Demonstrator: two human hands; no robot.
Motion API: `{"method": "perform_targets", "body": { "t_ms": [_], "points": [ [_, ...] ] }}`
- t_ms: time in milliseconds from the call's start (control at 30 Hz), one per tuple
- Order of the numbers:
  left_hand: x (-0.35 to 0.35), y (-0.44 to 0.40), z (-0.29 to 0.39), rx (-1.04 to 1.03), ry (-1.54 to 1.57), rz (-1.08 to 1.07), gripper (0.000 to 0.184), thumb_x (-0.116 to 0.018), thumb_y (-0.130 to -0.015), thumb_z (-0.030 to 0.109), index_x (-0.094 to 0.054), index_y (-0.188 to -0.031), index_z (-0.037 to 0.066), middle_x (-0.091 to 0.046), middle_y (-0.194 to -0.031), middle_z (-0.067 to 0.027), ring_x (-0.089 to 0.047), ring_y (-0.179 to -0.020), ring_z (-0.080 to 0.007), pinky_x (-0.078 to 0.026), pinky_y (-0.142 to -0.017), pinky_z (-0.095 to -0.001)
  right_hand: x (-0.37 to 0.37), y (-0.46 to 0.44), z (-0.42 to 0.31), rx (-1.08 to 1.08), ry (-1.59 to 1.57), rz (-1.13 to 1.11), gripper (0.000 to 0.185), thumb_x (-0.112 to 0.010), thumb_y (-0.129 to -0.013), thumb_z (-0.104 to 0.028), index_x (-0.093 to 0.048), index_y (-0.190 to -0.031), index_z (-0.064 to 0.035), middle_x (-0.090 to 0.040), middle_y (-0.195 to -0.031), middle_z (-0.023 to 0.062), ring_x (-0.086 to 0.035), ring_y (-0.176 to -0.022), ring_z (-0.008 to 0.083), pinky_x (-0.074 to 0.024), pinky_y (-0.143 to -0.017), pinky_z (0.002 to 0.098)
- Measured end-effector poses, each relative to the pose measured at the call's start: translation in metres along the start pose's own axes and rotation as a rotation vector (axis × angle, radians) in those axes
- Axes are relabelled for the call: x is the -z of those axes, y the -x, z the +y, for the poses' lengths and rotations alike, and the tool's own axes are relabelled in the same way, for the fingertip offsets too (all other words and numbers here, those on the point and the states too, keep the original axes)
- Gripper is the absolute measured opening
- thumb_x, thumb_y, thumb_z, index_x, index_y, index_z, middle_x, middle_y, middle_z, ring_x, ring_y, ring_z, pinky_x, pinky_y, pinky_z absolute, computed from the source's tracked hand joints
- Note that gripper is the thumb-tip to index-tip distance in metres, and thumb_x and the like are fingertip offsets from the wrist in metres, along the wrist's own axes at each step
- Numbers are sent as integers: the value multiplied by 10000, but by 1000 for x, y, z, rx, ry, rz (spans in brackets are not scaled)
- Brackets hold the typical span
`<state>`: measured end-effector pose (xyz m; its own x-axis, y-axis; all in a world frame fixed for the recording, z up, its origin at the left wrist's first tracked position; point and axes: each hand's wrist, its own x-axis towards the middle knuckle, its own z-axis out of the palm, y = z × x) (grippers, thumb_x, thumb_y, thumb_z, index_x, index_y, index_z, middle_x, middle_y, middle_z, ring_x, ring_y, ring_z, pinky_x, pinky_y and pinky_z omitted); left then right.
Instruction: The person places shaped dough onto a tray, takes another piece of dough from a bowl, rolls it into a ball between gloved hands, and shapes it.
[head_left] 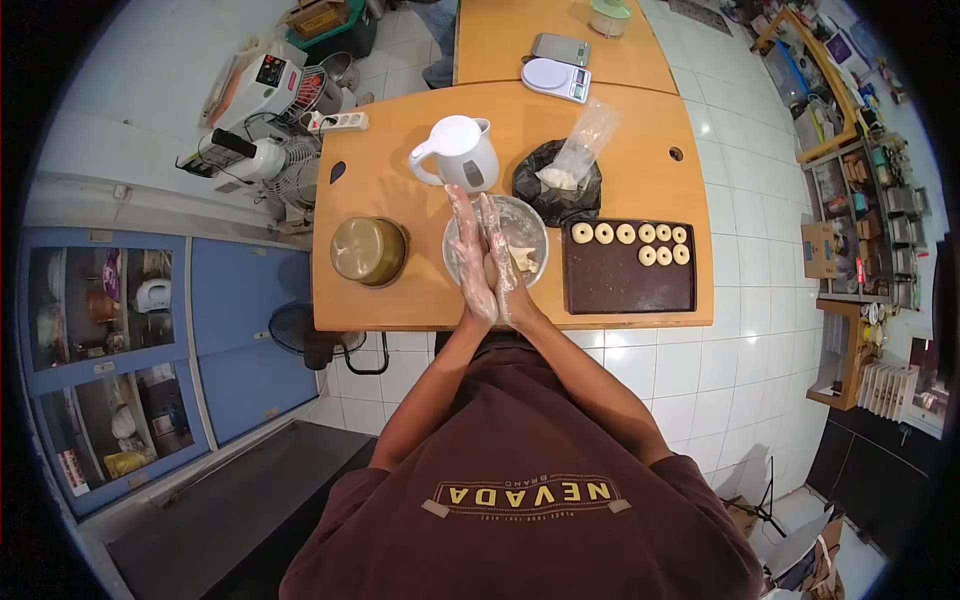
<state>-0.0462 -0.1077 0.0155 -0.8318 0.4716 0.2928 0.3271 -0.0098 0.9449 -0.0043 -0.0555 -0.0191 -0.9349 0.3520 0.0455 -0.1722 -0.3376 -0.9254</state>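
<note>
At nine o'clock from the bowl (pixel 531 226) on the table (pixel 385 120) stands a round tub (pixel 361 250); at eleven, a white jug (pixel 465 158). The whitish-coated left hand (pixel 470 255) and right hand (pixel 502 260) point to twelve, grip flat, palms together; whether anything is between, I cannot tell. Dough (pixel 523 260) lies in the bowl at four; a tray (pixel 608 282) of dough rings (pixel 626 234) at three.

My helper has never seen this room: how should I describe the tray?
On the nearer table, find the bowl. The tray lies to its right, by the near right corner. Unlike the round bowl and crumpled black bag, it is flat, dark and rectangular, with pale dough rings.
</note>
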Motion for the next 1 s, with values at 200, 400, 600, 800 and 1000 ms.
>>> {"method": "perform_targets", "body": {
  "t_ms": [200,400,600,800,1000],
  "points": [
    [-3,-9,-60,303,746,61,744,-217,-1084,629,15,-1677,242,-64,-1730,-17,-182,-1568,-253,-163,-1281,-462,11,15,32,-119,57,-69,730,-313,-1122,-495,-108,-1648,-33,-103,-1724,132,-86,-1586,259,-67,-1279,389],
    [11,11,-112,398,767,-20,766,-180,-1096,605,39,-1669,146,-127,-1711,-102,-198,-1563,-251,-228,-1268,-432,0,8,33,-121,2,-14,778,-248,-1103,-582,43,-1663,-127,41,-1741,86,8,-1595,237,-32,-1281,412],
    [11,23,-89,331,482,-105,781,-99,-1088,609,25,-1662,94,1,-1739,-67,-73,-1588,-243,-67,-1288,-432,-4,-20,-23,-267,-242,-110,817,-169,-1049,-702,98,-1664,-234,16,-1742,91,-3,-1598,262,-55,-1281,442],
    [9,4,-51,226,522,-22,798,-84,-1083,618,26,-1659,77,47,-1745,-49,17,-1597,-221,22,-1286,-427,1,-54,-14,-202,-208,-128,816,-106,-1039,-714,60,-1668,-221,-57,-1738,95,-66,-1595,265,-67,-1286,425],
    [17,-37,-1,157,599,104,809,-95,-1079,629,40,-1658,81,39,-1744,-59,51,-1598,-230,36,-1286,-436,-16,-48,-16,-58,48,-139,771,-131,-1083,-629,46,-1669,-160,39,-1743,73,46,-1600,245,2,-1289,411]
  ]
}}
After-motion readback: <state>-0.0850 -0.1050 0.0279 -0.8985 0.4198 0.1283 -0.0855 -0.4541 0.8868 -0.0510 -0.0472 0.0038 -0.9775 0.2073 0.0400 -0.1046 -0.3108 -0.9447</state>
